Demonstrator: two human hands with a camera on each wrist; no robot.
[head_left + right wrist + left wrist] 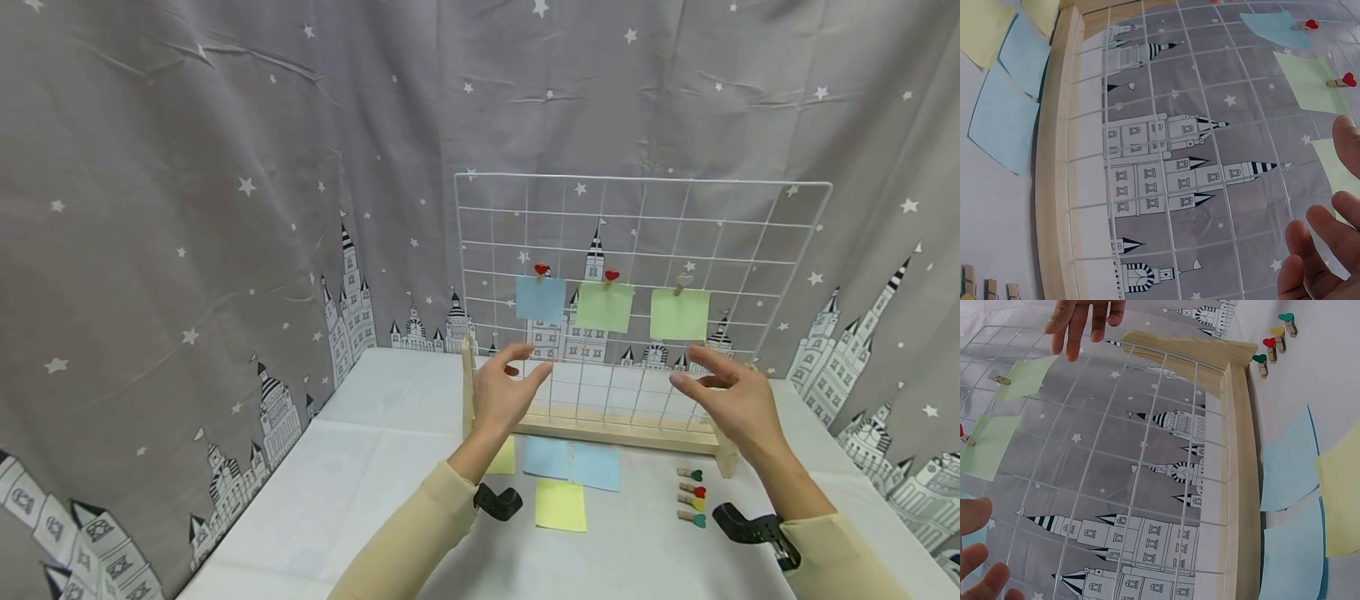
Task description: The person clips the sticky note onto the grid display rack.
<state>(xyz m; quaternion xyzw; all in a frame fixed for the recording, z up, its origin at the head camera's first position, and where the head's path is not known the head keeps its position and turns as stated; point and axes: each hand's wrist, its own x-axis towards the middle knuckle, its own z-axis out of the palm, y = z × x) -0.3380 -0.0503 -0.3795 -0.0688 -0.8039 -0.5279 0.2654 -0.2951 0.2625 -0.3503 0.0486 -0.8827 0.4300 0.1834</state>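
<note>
A white wire grid (pixel 645 200) stands in a wooden base (pixel 615 429) on the table. Clipped to it are a blue note (pixel 540 300), a green note (pixel 604 308) and another green note (pixel 678 315). Two of their clothespins bear red hearts (pixel 541 269); the third has a pale heart (pixel 684 281). My left hand (pixel 504 390) is raised before the grid's lower left, below the blue note, fingers loosely bent and holding nothing. Below the right green note is my right hand (pixel 738 400), likewise bent and holding nothing, its thumb and index finger apart.
On the white table, in front of the base, lie two blue notes (pixel 596 467) and two yellow notes (pixel 561 505), one partly behind my left forearm. Several heart clothespins (pixel 692 503) line up to their right. A grey castle-print curtain (pixel 225 167) hangs behind.
</note>
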